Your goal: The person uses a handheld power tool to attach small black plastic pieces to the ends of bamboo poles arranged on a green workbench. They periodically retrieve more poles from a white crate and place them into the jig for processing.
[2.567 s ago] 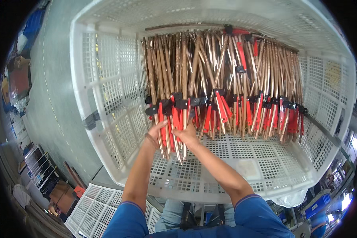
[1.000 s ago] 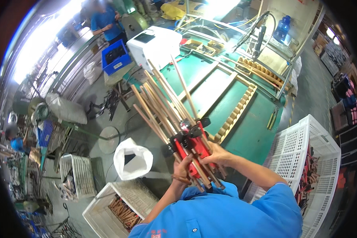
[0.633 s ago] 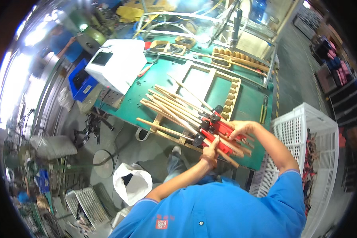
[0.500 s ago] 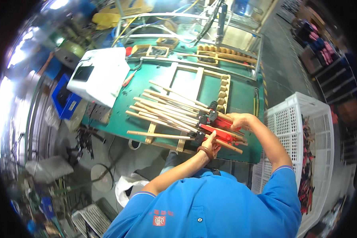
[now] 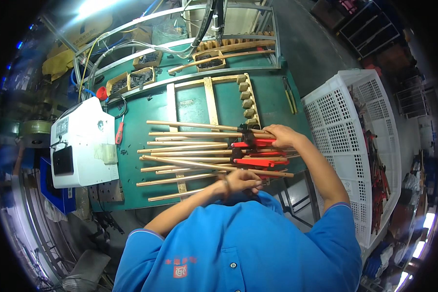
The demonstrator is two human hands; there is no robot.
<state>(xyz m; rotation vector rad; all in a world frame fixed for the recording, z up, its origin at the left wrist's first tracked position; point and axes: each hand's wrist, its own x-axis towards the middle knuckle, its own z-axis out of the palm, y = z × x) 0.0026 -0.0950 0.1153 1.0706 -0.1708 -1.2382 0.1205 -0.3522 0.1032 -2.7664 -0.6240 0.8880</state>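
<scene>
Head: your rods [image 5: 194, 136] lie unevenly; straighten them gently.
Left hand [image 5: 243, 182]: fingers curled; can't tell if gripping.
Right hand [image 5: 283, 136]: over rod ends, grip unclear; press lightly.

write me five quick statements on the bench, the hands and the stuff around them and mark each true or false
1. The right hand is at the end of the rods that has the red pieces. True.
2. The white crate stands to the person's left. False: it stands to the right.
3. The screwdriver lies between the white machine and the rods. True.
4. The pliers lie on the floor. False: they lie on the green bench, toward its right edge.
5. The left hand is on the far side of the rods. False: it is on the side nearest the person.
</scene>
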